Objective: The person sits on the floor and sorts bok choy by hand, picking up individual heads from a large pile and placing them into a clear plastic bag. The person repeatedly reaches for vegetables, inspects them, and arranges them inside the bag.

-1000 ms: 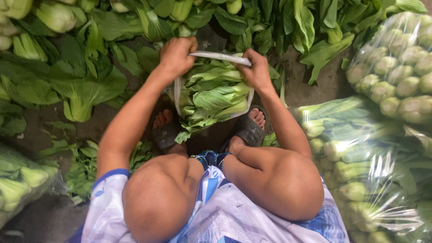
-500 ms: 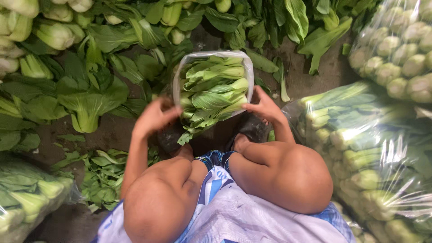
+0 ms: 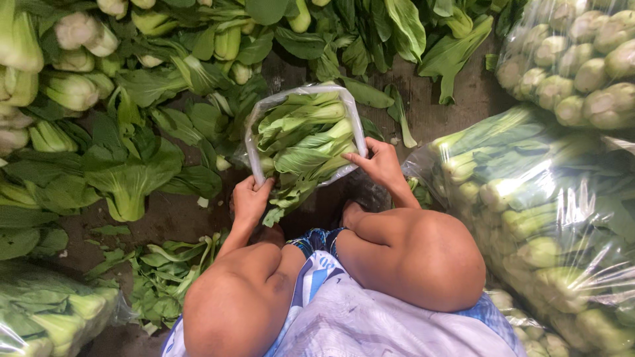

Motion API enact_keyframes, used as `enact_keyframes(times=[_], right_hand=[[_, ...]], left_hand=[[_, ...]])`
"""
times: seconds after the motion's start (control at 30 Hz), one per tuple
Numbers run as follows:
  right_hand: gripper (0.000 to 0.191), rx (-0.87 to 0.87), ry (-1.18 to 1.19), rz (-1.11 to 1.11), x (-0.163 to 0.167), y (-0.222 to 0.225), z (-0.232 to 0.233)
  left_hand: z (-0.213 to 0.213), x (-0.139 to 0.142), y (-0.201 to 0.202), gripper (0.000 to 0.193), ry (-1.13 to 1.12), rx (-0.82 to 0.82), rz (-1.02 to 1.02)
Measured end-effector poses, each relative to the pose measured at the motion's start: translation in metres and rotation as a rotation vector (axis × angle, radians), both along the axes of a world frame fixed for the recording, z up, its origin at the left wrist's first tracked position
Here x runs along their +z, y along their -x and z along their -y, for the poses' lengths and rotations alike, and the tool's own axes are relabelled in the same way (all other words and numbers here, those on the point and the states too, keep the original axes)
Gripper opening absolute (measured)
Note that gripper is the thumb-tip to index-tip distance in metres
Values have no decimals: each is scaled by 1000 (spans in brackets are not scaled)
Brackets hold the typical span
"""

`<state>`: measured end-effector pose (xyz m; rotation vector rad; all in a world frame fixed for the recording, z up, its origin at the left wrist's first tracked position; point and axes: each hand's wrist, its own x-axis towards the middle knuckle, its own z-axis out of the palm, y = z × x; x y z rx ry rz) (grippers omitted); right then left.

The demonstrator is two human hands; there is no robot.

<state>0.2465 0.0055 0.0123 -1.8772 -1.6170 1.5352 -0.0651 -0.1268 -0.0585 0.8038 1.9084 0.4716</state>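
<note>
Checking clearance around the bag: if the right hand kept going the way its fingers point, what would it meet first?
The right hand points left, into the clear plastic bag. Its fingers already touch the bag's rim, so it would press into the leafy greens inside first, though depth is hard to judge.

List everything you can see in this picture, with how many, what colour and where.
clear plastic bag: one, open, centre, partly filled with green leafy greens.
loose leafy greens: many, green with pale stems, spread on the ground at top and left.
packed bags of greens: at least three, clear plastic over green and pale stems, two at the right, one at bottom left.
ground: dark, damp-looking, bare between the piles.
shorts: blue and white, bottom centre.
knees: two, bare, bottom centre.
left hand: grips the bag's near-left rim.
right hand: holds the bag's right rim.
</note>
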Motion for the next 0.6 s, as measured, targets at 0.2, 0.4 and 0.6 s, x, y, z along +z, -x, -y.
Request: enact_keyframes(times=[0.2, 0.4, 0.6], right_hand=[[22, 264, -375, -49, 25, -23, -52], [36, 30, -1141, 391, -18, -26, -188], [37, -17, -861, 233, -17, -12, -208]], left_hand=[[8, -22, 2, 30, -87, 219, 482], [-16, 14, 11, 36, 119, 65, 437], [-54, 90, 52, 57, -17, -31, 313]])
